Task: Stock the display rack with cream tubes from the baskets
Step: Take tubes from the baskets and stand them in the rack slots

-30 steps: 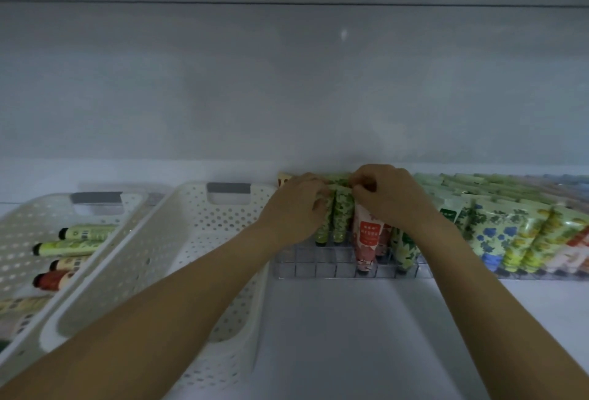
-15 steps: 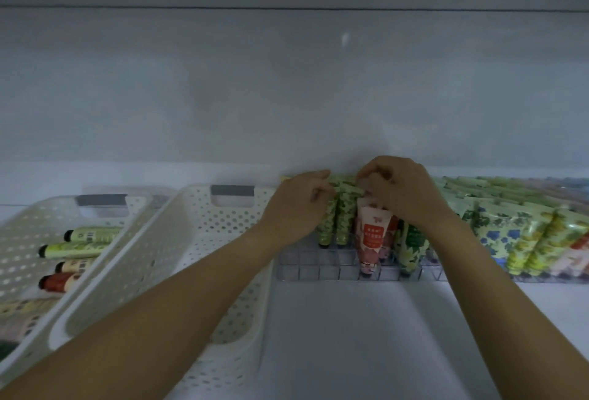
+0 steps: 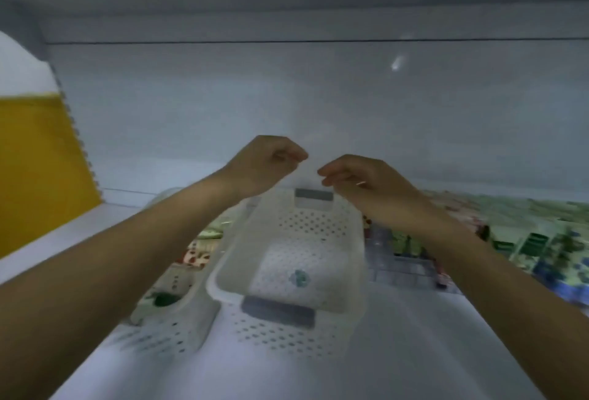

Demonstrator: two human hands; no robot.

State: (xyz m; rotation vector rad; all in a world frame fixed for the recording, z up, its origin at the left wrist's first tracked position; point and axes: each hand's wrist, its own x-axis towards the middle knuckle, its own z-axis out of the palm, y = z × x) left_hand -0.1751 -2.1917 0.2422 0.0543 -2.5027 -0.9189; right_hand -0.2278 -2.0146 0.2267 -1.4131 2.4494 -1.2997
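My left hand [image 3: 264,164] and my right hand [image 3: 360,183] hover side by side in the air above the far end of a white perforated basket [image 3: 223,272], which holds no tubes. Both hands hold nothing, and their fingers are loosely curled. A second white basket [image 3: 178,320] lies to the left, half hidden under my left forearm, with patterned cream tubes [image 3: 194,253] in it. The clear gridded display rack [image 3: 398,269] stands to the right of the baskets. Green and blue patterned tubes [image 3: 541,246] fill it further right. The picture is blurred.
A yellow panel [image 3: 38,160] with a notched edge closes off the shelf on the left. The pale back wall [image 3: 318,97] rises just behind the hands. The white shelf floor [image 3: 414,352] stretches in front of the rack.
Both hands have let go of the tubes in the rack and risen up and left over the empty basket. The view has swung left and closer.
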